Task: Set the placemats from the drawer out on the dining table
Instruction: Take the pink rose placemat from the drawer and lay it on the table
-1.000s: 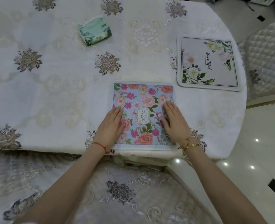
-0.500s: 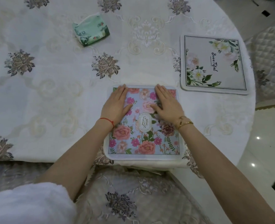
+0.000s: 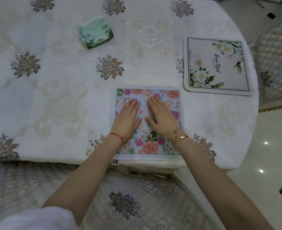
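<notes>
hidden: floral placemat (image 3: pixel 161 145) centre label under hands | blurred: left hand (image 3: pixel 126 121) fingers (image 3: pixel 131 103)

Looking like a home dining room: round table wearing white embroidered floral tablecloth (image 3: pixel 62 100), quilted cream chair cover (image 3: pixel 276 63), glossy white tiled floor (image 3: pixel 269 155).

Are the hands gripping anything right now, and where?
Nothing is gripped. The left hand and right hand lie flat, fingers extended, pressing on the middle of the blue floral placemat lying on the table.
</notes>
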Tool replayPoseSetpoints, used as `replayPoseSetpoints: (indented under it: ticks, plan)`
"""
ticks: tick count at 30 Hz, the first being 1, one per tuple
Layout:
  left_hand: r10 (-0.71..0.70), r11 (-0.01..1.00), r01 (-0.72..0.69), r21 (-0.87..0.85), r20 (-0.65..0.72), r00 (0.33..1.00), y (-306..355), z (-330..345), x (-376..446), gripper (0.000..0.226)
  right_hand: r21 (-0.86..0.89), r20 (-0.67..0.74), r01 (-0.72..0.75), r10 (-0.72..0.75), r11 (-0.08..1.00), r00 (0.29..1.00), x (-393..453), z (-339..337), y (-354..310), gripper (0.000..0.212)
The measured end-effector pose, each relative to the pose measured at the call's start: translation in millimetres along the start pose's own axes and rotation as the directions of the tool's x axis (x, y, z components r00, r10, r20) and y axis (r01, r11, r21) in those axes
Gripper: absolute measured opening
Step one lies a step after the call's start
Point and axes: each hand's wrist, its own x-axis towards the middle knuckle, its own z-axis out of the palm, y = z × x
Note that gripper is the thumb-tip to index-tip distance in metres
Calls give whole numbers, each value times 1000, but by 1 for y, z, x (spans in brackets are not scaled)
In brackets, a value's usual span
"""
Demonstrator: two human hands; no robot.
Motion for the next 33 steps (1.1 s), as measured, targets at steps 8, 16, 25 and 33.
replayPoseSetpoints:
  ticks: [8, 16, 25, 33]
  plan:
    - [-98, 993, 100, 56, -39, 994, -28, -2, -42, 67, -22, -43, -130, 129, 991, 991, -57, -5, 48, 68]
    - [-97, 995, 97, -1, -14, 995, -3, 1, -92, 65, 71, -65, -150, 155, 986, 986, -89, 7, -5, 67]
    - [-144, 987, 140, 84, 50, 988, 14, 22, -116, 67, 2, -3, -107, 107, 994, 994, -126, 33, -8, 66]
    - [-219, 975, 220, 38, -26, 975, -8, 10, -158, 65, -12, -70, -239, 238, 971, 969, -164, 25, 16, 63]
